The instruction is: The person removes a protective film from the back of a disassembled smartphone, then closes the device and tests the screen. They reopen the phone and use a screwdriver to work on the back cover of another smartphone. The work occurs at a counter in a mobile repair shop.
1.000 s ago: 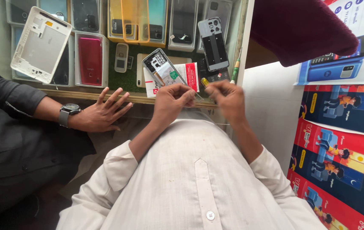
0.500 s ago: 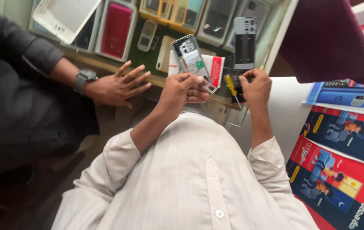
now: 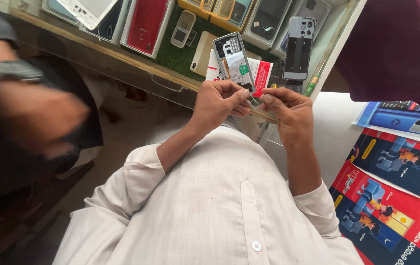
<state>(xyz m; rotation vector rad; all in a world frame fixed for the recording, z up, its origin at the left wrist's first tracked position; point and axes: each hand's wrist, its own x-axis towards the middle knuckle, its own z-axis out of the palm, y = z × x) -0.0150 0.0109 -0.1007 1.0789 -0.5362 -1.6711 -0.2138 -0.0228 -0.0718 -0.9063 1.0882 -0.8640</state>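
Both hands (image 3: pixel 256 105) pinch an opened phone (image 3: pixel 234 64) — glass counter (image 3: pixel 136 73) beneath.

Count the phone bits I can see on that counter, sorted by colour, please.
Clear enough to count, on the glass counter:
Red phone back cover: 1
White phone back cover: 1
Grey phone back cover: 1
Opened phone with its insides showing, held at its lower end by the left hand; the right hand is beside it: 1
Small grey keypad phone: 1
Total: 5
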